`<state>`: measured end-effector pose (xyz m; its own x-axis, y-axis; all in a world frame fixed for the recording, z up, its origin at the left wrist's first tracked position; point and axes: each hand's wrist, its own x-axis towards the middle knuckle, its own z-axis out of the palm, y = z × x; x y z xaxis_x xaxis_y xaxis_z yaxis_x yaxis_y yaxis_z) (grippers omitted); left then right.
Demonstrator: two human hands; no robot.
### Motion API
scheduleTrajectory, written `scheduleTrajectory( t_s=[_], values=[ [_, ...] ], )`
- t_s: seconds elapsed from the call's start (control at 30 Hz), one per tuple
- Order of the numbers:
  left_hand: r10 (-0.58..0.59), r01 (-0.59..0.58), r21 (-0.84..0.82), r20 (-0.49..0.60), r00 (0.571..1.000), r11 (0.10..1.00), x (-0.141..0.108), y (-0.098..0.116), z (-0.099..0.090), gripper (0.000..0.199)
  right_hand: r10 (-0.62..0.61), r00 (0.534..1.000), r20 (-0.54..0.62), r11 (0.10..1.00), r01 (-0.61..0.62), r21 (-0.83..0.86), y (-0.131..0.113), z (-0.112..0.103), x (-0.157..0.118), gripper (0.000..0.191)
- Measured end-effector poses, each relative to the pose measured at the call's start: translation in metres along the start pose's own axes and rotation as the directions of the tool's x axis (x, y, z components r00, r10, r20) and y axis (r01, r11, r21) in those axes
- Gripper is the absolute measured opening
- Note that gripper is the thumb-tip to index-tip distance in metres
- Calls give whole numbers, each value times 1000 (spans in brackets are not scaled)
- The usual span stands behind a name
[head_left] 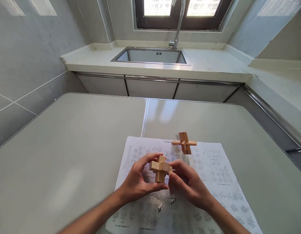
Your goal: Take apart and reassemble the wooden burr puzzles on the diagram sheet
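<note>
Light wooden blocks interlock in a cross-shaped puzzle [160, 168], raised over a printed paper sheet [226, 175]. My left hand [138, 182] holds it from the left, with fingers at its top and the thumb under its bottom end. At its right side, my right hand [188, 183] has thumb and fingers closed on the end of a block; part of that block is hidden by the fingers. A second wooden puzzle [184, 143], with flat crossed pieces and a thin rod, lies at the sheet's top edge, beyond my hands.
The sheet lies on a pale table [67, 156] with a seam down its middle. Past the table's far edge are a white counter [214, 65], a steel sink [152, 56] and a faucet [176, 40] below a window. Tiled wall stands at the left.
</note>
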<state>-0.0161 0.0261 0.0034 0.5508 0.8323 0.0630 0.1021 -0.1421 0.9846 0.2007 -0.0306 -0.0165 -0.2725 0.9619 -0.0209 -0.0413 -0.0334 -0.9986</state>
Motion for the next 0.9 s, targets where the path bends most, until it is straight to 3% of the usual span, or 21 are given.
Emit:
scheduleTrajectory(
  t_s=[0.23, 0.33, 0.43, 0.63, 0.8, 0.9],
  values=[
    [114, -107, -92, 80, 990, 990, 3, -4, -2, 80, 75, 972, 223, 997, -78, 5, -9, -12, 5, 24],
    [134, -117, -118, 142, 981, 986, 3, -4, -3, 81, 105, 961, 254, 993, -117, 32, -11, -11, 6, 16],
    [161, -151, -77, 154, 975, 986, 3, -4, -3, 81, 82, 979, 184, 997, -78, -28, -10, -8, 6, 5],
    [234, -243, 66, 114, 966, 968, 2, -1, -4, 77, -99, 994, 35, 948, 105, -300, -2, -2, 2, 16],
    [238, -237, 173, 18, 971, 956, 1, -3, 1, 74, -322, 944, -77, 851, 253, -461, 1, 6, 1, 7],
    [260, -245, 211, -50, 964, 946, 1, -4, 5, 73, -372, 921, -113, 832, 276, -482, 0, 9, 2, 5]
  ],
)
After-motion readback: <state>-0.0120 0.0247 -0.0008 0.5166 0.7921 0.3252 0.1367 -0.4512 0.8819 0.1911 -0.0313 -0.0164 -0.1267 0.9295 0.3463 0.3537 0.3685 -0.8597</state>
